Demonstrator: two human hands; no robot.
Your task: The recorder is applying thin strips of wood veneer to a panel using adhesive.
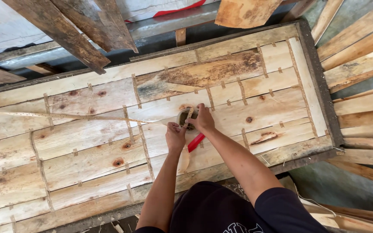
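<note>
- Fingers of right hand (200, 121) curl shut over a small tape roll (185, 119), pressing it flat on the wood panel (87, 142) – looks like it's pinned so the strip can pay out
- Left hand (175, 136) fingers pinched closed, just beside the roll; seems to grip the strip end or a tool, can't tell which
- Red handle (196, 142) pokes out under both hands, lying on the panel; whether either hand holds it is hidden
- Long thin tape strip (74, 115) runs from the roll leftwards across the boards to the far left edge, pulled taut, prob. to lie over a joint
- Panel = many thin pale boards laid edge to edge, seams bridged w/ short tape pieces, too many to count
- Count: 2 hands, 1 roll, 1 long strip, 1 red handle
- Loose planks (359, 64) stacked at right, approx. 8+; 3 dark planks (78, 26) lean in top left
</note>
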